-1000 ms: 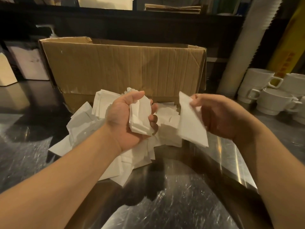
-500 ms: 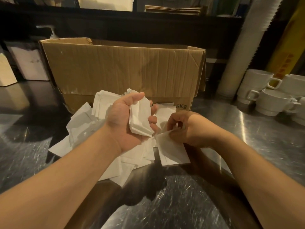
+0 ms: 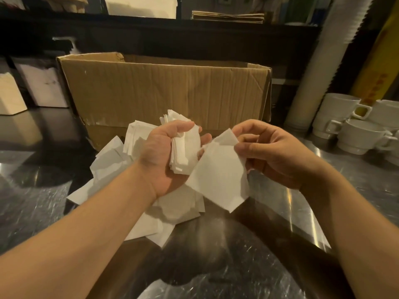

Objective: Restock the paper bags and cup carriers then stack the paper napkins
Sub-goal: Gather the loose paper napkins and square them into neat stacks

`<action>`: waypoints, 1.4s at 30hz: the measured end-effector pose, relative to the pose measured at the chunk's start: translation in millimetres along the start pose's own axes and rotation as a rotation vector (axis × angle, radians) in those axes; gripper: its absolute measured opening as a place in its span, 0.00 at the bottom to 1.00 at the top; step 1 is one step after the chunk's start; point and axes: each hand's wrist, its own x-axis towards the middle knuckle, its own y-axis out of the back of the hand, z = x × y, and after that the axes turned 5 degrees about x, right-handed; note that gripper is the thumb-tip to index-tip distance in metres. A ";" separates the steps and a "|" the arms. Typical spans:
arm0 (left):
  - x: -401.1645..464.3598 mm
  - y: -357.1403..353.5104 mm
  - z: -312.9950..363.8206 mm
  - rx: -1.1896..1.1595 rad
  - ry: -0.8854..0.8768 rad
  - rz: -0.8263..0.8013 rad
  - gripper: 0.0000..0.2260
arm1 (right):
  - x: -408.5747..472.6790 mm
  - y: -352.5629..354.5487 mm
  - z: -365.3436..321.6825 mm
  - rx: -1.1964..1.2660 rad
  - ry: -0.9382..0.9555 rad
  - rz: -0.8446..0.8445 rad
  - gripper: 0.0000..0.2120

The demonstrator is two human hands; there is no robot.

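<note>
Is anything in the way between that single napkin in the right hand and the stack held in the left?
Nothing visible. The single napkin pinched by the right hand already hangs right beside the stack gripped in the left hand, with only air between them.

head cam | looks forward-down | close over counter (image 3: 216,266) | single view

I see a thick stack of folded white paper napkins (image 3: 183,152) standing on edge in my left hand (image 3: 164,156), fingers curled round it. A single white napkin (image 3: 218,178) hangs tilted from my right hand (image 3: 269,152), pinched at its top corner, just beside the stack. A loose heap of white napkins (image 3: 112,165) sprawls on the table underneath.
</note>
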 end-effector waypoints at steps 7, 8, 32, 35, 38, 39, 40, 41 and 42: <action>6.8 7.9 -12.5 0.130 0.183 -0.277 0.27 | 8.5 -19.8 11.5 -0.062 0.034 0.195 0.03; 9.0 9.7 -12.1 0.125 0.175 -0.236 0.26 | 9.3 -22.0 12.5 -0.105 0.049 0.233 0.03; -1.6 -3.5 -10.5 0.206 0.065 -0.008 0.18 | 13.3 -34.5 22.7 -0.430 0.281 0.331 0.10; -0.7 -3.9 -9.7 0.191 0.073 0.010 0.17 | 13.7 -34.4 20.5 -0.504 0.307 0.309 0.11; 0.6 -3.9 -10.4 0.201 0.076 0.009 0.09 | 11.8 -35.4 18.2 -0.534 0.320 0.269 0.11; 0.3 -4.5 -10.7 0.201 0.076 0.000 0.06 | 11.0 -34.8 17.4 -0.563 0.322 0.253 0.11; -0.2 -5.1 -11.0 0.202 0.075 -0.007 0.06 | 9.9 -34.1 16.4 -0.577 0.316 0.229 0.11; -0.9 -5.5 -11.2 0.201 0.075 -0.009 0.07 | 8.9 -32.8 15.0 -0.552 0.300 0.202 0.11; -1.6 -6.3 -11.0 0.195 0.074 -0.012 0.07 | 7.4 -31.2 12.8 -0.489 0.267 0.174 0.11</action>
